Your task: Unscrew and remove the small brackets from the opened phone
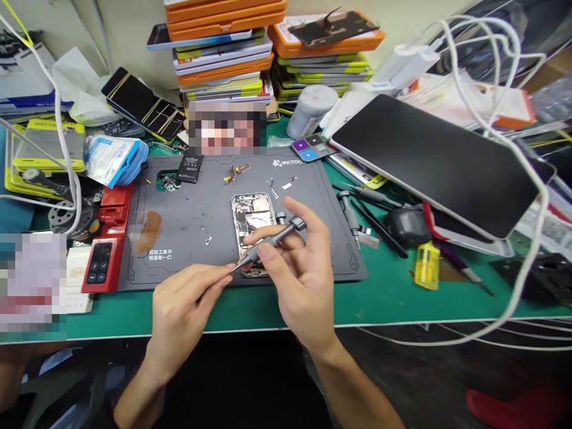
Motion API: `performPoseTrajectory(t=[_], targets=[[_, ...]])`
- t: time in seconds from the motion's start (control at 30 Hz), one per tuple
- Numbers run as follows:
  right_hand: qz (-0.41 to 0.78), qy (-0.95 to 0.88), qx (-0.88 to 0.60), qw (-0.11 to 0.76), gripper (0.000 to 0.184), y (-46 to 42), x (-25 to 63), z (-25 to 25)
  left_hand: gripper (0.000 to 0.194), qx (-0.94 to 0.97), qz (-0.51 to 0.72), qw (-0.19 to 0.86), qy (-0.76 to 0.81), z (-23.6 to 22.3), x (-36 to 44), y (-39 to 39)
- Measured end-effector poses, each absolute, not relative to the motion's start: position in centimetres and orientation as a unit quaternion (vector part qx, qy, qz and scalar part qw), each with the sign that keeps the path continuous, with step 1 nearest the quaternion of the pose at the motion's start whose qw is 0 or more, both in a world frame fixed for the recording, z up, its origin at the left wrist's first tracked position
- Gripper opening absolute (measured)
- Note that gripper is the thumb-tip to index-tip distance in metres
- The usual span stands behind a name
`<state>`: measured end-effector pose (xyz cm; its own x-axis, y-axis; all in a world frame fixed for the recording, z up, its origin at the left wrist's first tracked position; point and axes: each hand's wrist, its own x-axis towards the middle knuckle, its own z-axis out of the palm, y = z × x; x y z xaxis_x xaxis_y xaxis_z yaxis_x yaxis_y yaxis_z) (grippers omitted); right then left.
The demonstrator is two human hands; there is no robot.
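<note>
My right hand (304, 274) holds a grey precision screwdriver (272, 241) slantwise, its tip pointing down and left. At that tip, my left hand (187, 301) is closed with thumb and forefinger pinched together; whether a tiny part is also between them is hidden. Behind both hands lies an opened smartphone (241, 208) with its inner parts bare, its lower right covered by my right hand. A second dark round knob (280, 217) shows just behind my right fingers. Small metal pieces (208, 241) lie on the grey work mat (179, 208) left of the phone.
A phone battery (190, 168) and loose flex cables (236, 173) lie toward the mat's back. A red device (105, 250) borders the mat's left. Tweezers (379, 226), another screwdriver (350, 214) and a large tablet (429, 161) are at right. Stacked boxes (223, 59) stand behind.
</note>
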<state>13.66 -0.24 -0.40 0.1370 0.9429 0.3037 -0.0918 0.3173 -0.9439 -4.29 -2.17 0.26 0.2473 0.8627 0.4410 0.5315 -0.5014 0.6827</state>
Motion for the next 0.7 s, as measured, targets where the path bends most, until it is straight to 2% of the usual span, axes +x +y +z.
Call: performPoseTrajectory(t=[0.33, 0.7], targets=[[0.501, -0.439, -0.415, 0.62, 0.049, -0.22, 13.76, -0.04, 0.027, 0.764, 0.419, 0.21, 0.443, -0.1, -4.69, -2.42], [0.537, -0.427, -0.409, 0.602, 0.049, -0.36, 14.07, 0.37, 0.025, 0.762, 0.422, 0.215, 0.442, -0.1, -4.68, -2.53]])
